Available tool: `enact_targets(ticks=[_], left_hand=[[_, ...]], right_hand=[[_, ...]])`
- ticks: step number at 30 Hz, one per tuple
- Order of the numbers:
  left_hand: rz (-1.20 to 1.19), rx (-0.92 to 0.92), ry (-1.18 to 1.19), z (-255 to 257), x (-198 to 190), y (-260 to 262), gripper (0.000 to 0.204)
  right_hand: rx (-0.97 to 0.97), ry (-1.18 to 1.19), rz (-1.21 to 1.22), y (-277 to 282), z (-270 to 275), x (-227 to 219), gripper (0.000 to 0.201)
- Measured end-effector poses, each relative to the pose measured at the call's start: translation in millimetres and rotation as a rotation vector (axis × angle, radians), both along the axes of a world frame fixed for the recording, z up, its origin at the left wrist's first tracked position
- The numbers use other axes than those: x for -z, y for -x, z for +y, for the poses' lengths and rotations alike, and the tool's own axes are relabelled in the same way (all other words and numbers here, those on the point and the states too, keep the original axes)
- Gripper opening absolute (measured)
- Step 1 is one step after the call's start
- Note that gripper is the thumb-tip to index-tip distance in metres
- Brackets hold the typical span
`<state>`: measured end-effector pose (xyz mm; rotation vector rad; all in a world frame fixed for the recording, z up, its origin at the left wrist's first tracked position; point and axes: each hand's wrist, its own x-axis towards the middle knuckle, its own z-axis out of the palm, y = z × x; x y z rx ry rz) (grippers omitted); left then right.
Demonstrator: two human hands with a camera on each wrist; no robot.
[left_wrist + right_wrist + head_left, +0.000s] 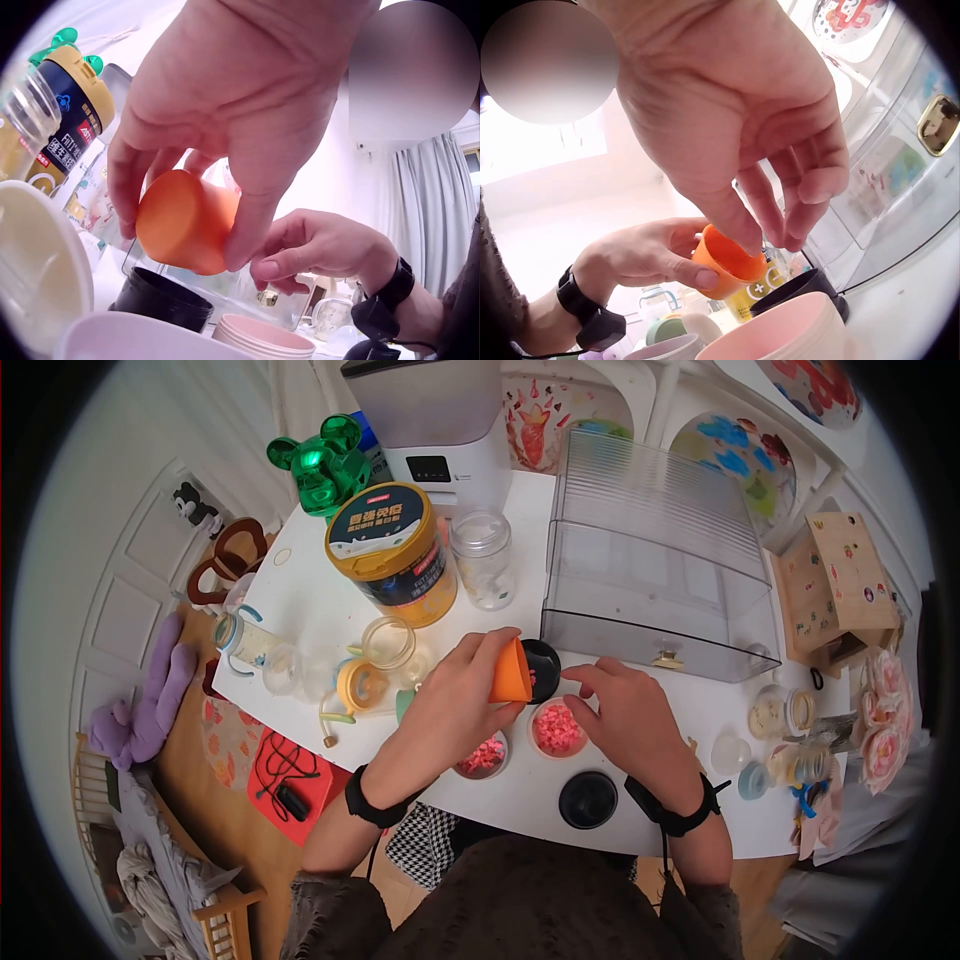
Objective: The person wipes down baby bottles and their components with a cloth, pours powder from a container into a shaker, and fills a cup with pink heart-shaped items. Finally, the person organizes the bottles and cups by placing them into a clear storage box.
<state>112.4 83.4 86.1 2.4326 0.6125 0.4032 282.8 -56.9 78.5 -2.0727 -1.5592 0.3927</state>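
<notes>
My left hand [447,698] grips an orange cup [511,672], tilted toward a black container [541,670]; the left wrist view shows the orange cup [187,221] above the black container [163,298]. My right hand [628,722] hovers just right of it, fingers loosely bent and holding nothing; in the right wrist view the hand [742,127] is near the cup [729,264]. Below the hands are a pink container [558,728] of pink-red bits and another container [483,758] of similar bits, partly hidden by the left wrist.
A black round lid [588,800] lies near the front edge. Behind stand a clear ribbed box [660,560], a clear jar [482,560] and a gold-lidded tub [390,550]. Baby bottles [362,685] are at the left; several jars [783,712] are at the right.
</notes>
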Motion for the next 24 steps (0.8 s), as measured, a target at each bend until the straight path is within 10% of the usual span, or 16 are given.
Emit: enact_targets(ticks=[24], left_hand=[[0.069, 0.039, 0.056, 9, 0, -4, 0.069]], right_hand=[[-0.273, 0.228, -0.126, 3, -10, 14, 0.044]])
